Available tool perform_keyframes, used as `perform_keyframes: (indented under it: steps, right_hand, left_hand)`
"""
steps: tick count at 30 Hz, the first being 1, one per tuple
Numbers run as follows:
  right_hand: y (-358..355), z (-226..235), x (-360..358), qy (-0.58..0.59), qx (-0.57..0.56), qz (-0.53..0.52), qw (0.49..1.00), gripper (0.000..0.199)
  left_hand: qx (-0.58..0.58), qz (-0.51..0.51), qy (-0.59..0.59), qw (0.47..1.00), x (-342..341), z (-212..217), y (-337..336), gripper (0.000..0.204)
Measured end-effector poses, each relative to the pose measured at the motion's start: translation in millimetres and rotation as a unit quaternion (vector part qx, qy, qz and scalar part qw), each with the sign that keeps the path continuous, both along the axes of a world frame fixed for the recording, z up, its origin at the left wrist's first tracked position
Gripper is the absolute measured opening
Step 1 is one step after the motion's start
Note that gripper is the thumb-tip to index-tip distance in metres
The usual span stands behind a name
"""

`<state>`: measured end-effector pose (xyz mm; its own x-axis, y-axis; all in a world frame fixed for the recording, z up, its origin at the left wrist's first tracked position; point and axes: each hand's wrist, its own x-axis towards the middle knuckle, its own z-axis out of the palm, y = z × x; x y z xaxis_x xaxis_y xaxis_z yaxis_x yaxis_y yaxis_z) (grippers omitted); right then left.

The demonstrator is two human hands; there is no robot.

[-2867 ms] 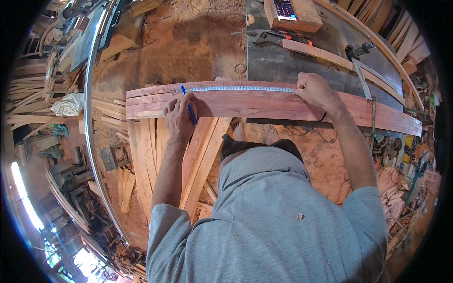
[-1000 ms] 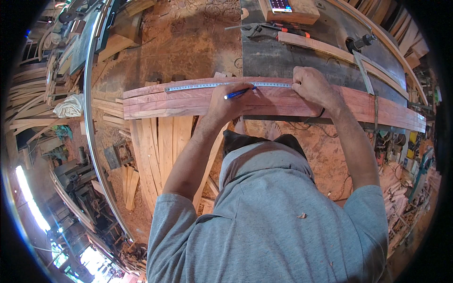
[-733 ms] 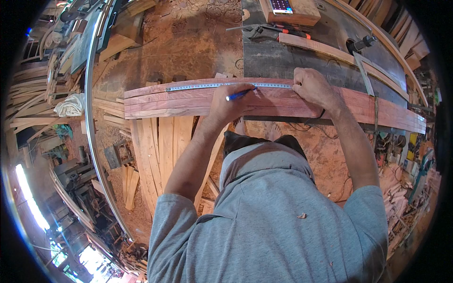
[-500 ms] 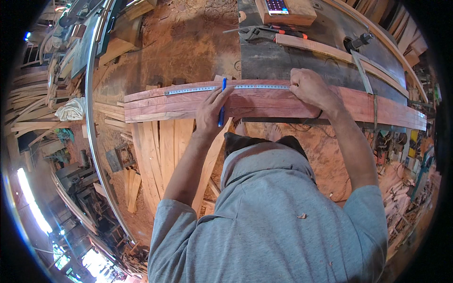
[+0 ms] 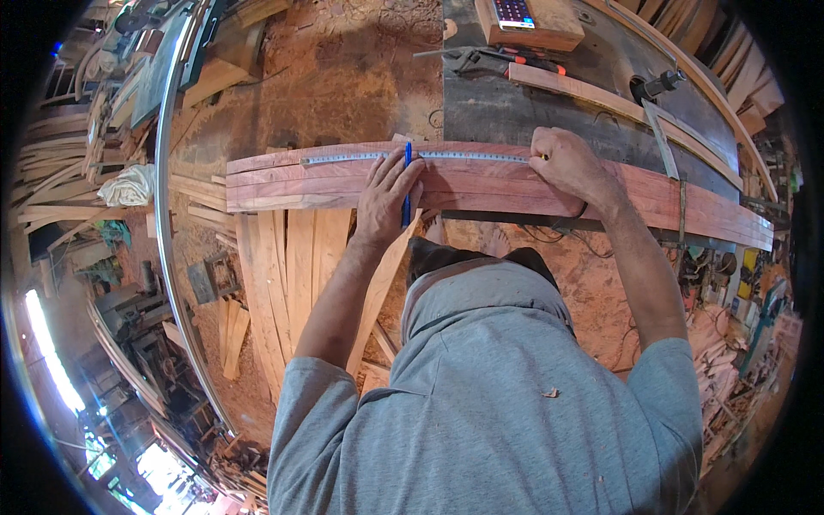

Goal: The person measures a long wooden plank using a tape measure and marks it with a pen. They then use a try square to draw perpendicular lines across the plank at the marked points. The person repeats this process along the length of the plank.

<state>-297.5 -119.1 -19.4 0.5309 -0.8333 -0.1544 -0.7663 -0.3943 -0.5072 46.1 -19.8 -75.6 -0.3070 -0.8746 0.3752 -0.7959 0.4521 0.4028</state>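
Several reddish boards (image 5: 489, 182) lie side by side in front of me, running left to right. A tape measure's pale blade (image 5: 481, 158) stretches along their far part. Its right end goes into my right hand (image 5: 571, 170), a fist resting on the boards; a bit of yellow shows at its fingers, and the tape's case is hidden. My left hand (image 5: 386, 199) lies over the boards and the blade with fingers extended. A blue pen (image 5: 407, 189) is held at its thumb side, pointing away from me.
Beyond the boards is a dark metal tabletop (image 5: 515, 107) carrying pliers (image 5: 481, 60), a wooden strip (image 5: 575, 86), a metal square (image 5: 659, 137) and a phone (image 5: 512, 12) on a wood block (image 5: 549, 33). Lighter planks (image 5: 292, 266) lie below left, near a long metal rail (image 5: 163, 172).
My left hand's fingers have moved forward and flattened onto the boards and tape, the pen still with it. My right fist has turned slightly at the tape. The view has shifted a little.
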Motion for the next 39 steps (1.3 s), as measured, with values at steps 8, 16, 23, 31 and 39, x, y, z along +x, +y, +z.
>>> perform_keyframes:
  steps: [8, 16, 23, 31, 39]
  right_hand:
    - [1.7, 3.5, 2.7, 0.007, -0.016, 0.010, 1.000, 0.018]
    - [-2.0, -8.4, 0.3, 0.024, -0.026, 0.016, 0.999, 0.014]
    - [-1.6, -7.1, 0.8, 0.019, -0.032, 0.025, 0.999, 0.015]
    - [0.2, -1.8, 6.4, 0.051, 0.003, -0.013, 0.999, 0.019]
    - [-2.8, -13.5, 0.7, 0.026, -0.012, 0.004, 1.000, 0.015]
  left_hand:
    - [0.005, 0.012, 0.014, 1.000, -0.8, 0.4, 1.7, 0.040]
    - [0.068, 0.006, 0.188, 0.980, -25.1, 24.8, -2.1, 0.034]
    - [0.213, 0.028, 0.322, 0.922, -76.5, 37.8, -17.6, 0.021]
    - [0.251, 0.045, 0.267, 0.929, -83.5, 34.8, -32.4, 0.019]
    - [0.261, 0.030, 0.250, 0.932, -79.5, 33.9, -35.1, 0.021]
